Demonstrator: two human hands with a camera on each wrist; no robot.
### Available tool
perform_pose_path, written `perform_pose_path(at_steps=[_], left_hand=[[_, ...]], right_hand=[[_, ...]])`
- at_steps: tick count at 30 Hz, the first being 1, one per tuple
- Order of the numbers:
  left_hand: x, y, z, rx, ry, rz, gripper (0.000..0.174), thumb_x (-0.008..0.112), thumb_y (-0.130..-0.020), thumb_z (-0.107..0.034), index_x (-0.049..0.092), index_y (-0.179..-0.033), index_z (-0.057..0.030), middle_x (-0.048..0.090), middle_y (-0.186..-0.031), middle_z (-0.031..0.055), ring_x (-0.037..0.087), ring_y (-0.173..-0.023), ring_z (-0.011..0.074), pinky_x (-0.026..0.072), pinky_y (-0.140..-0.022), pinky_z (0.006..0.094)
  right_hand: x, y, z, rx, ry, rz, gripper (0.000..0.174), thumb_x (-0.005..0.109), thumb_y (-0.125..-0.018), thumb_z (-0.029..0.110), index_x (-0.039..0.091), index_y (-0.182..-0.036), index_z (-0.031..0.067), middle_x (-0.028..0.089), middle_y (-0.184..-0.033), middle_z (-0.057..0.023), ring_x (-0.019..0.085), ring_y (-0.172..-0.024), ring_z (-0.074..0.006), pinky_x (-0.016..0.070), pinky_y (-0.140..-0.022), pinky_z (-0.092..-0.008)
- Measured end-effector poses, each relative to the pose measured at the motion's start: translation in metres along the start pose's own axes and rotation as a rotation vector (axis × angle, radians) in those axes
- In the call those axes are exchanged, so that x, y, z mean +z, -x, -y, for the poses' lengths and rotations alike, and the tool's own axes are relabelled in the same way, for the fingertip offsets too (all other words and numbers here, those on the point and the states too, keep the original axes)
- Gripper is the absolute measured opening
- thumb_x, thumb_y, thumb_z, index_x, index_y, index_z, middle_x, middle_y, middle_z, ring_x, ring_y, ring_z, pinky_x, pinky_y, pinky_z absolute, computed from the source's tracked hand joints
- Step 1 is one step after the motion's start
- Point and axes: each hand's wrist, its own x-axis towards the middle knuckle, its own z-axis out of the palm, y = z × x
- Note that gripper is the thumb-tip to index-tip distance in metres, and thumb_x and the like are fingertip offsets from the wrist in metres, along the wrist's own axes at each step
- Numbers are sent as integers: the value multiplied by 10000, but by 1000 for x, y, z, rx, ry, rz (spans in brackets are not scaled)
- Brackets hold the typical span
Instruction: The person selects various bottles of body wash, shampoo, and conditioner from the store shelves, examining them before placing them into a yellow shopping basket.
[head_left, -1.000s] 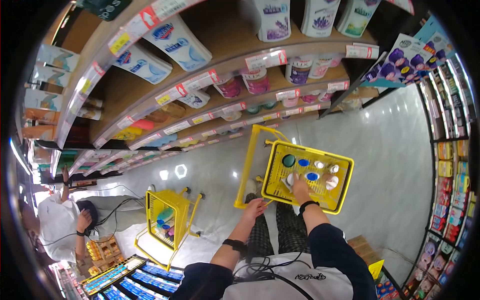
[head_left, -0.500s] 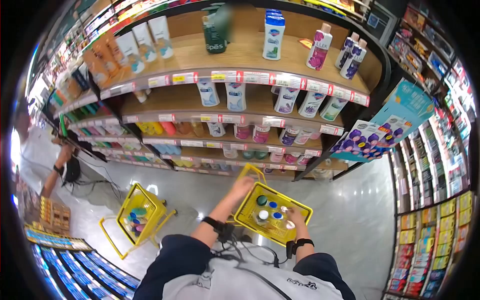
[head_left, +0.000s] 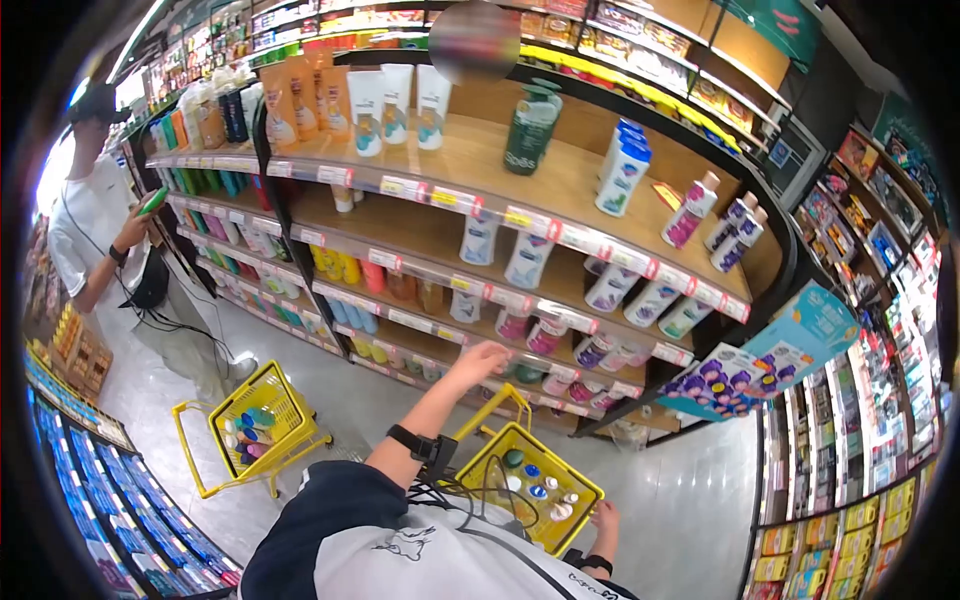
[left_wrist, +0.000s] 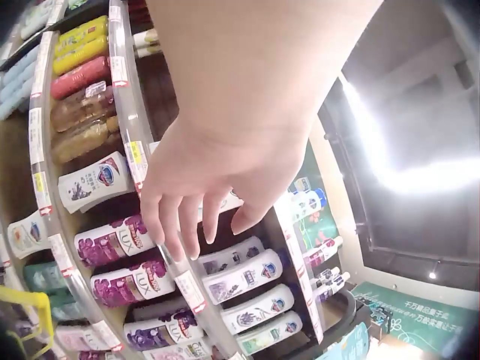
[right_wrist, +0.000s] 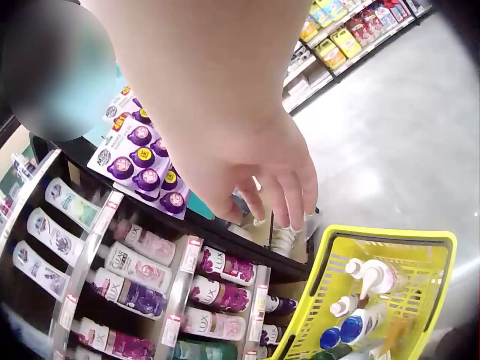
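My left hand (head_left: pixel 485 360) reaches forward in front of the lower shelves, with loosely bent fingers and nothing in them. In the left wrist view its fingertips overlap the shelf edge beside white body wash bottles (left_wrist: pixel 244 285) and purple-pink LUX bottles (left_wrist: pixel 131 283). My right hand (head_left: pixel 605 522), also holding nothing, hangs by the right rim of a yellow shopping basket (head_left: pixel 560 458), its fingers relaxed. Inside the basket stand several bottles: one with a dark green cap (head_left: pixel 513 458), some with blue caps (head_left: pixel 537 492), and white pump bottles (right_wrist: pixel 371 277).
A yellow basket cart (head_left: pixel 270 400) with bottles stands to the left, near another person (head_left: pixel 100 230) holding a green item. A curved shelf unit (head_left: pixel 450 155) spans the front, with a blue display board (head_left: pixel 815 325) at its right end. More shelves line the right.
My head view has tilted up toward the shelves. The left hand has moved from near the basket's handle toward the shelf. The right hand has come out of the basket to its right side.
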Motion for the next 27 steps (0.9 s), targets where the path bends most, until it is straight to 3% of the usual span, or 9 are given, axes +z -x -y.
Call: perform_pose_path(at_steps=[5,11,14,15,16,18,21,23,27], left_hand=[[-33,-21,-34,76,38,-31,264,550,-833,-154,538,-1038,12,612,-912,101,593,-815,161,476,-710,283],[-93,-51,-52,136,132,-137,276,554,-828,-173,545,-1063,-27,616,-917,74,586,-799,131,456,-714,286],[-129,-57,-50,128,103,-155,282,579,-808,-165,541,-1057,-39,611,-924,58,563,-860,126,446,-720,286],[-139,-54,-57,108,67,-150,299,587,-796,-138,524,-1071,-39,602,-943,64,554,-887,133,446,-731,288],[-170,-74,-93,685,7,-570,348,576,-794,-48,463,-1122,-25,570,-969,59,549,-903,146,448,-796,279],[-213,-84,-123,721,-130,-736,454,600,-760,-23,404,-1169,-25,522,-1064,91,512,-972,184,423,-842,300],[-251,-94,-180,925,-354,-949,607,657,-729,-85,346,-1235,37,460,-1186,208,430,-1131,324,331,-955,387],[-261,-106,-217,893,-530,-1081,703,695,-695,-115,312,-1263,40,439,-1202,230,396,-1156,346,324,-961,399],[-282,-141,-246,898,-646,-1173,790,744,-636,-147,304,-1265,38,462,-1176,222,446,-1093,358,364,-918,395]], right_hand=[[47,-20,50,-232,596,44,355,569,-767,256,576,-1078,85,639,-841,-112,622,-712,-219,493,-588,-334],[122,-11,176,-516,657,124,384,580,-745,278,586,-1070,74,641,-787,-148,623,-762,-233,471,-717,-317],[156,1,191,-491,716,147,352,576,-773,234,579,-1077,59,642,-843,-148,620,-807,-234,469,-738,-310],[176,23,240,-694,662,239,330,572,-786,201,575,-1078,46,640,-877,-142,618,-825,-235,469,-745,-311],[199,51,303,-896,600,331,310,568,-799,168,572,-1078,34,639,-911,-136,616,-842,-237,468,-752,-312],[232,79,357,-1039,526,434,276,556,-794,166,570,-1015,2,602,-986,-187,570,-929,-327,440,-797,-375],[287,128,455,-1427,495,410,239,581,-767,105,570,-990,19,571,-1048,-158,513,-1016,-318,398,-865,-379],[325,172,518,-1707,398,343,241,581,-771,95,556,-1001,26,542,-1085,-146,476,-1054,-326,378,-909,-384],[382,232,589,-1797,348,420,244,573,-788,113,551,-1021,44,508,-1141,-147,457,-1084,-329,368,-932,-381]])
